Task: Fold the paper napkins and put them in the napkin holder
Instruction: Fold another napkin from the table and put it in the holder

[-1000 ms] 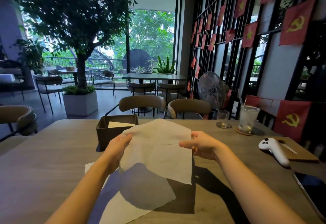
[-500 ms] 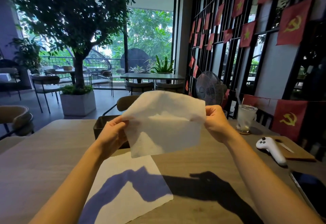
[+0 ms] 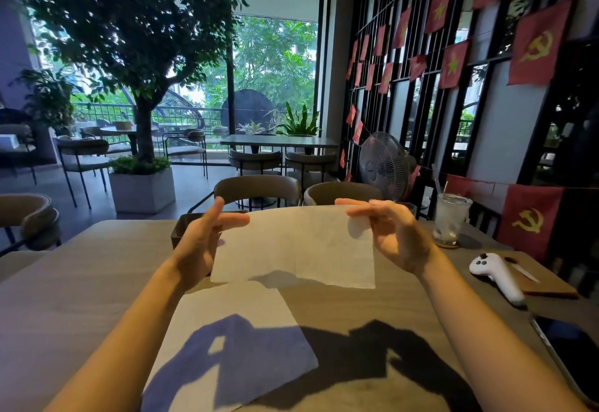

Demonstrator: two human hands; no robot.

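I hold a white paper napkin (image 3: 298, 246) up above the table, folded over so it hangs as a wide rectangle. My left hand (image 3: 201, 243) pinches its upper left corner and my right hand (image 3: 389, 236) pinches its upper right corner. Behind my left hand stands the dark brown napkin holder (image 3: 180, 226), mostly hidden by the hand and the napkin. A second white napkin (image 3: 233, 346) lies flat on the wooden table (image 3: 81, 282) below my arms, crossed by the shadow of my hands.
On the right stand a glass of iced drink (image 3: 452, 220) on a coaster, a white controller (image 3: 496, 277) on a wooden board, and a dark phone (image 3: 570, 356) at the table's right edge. Two chairs (image 3: 259, 188) face me across the table.
The napkin went from loosely spread over the table to raised and folded over. My hands moved up and apart to its top corners, then lowered a little.
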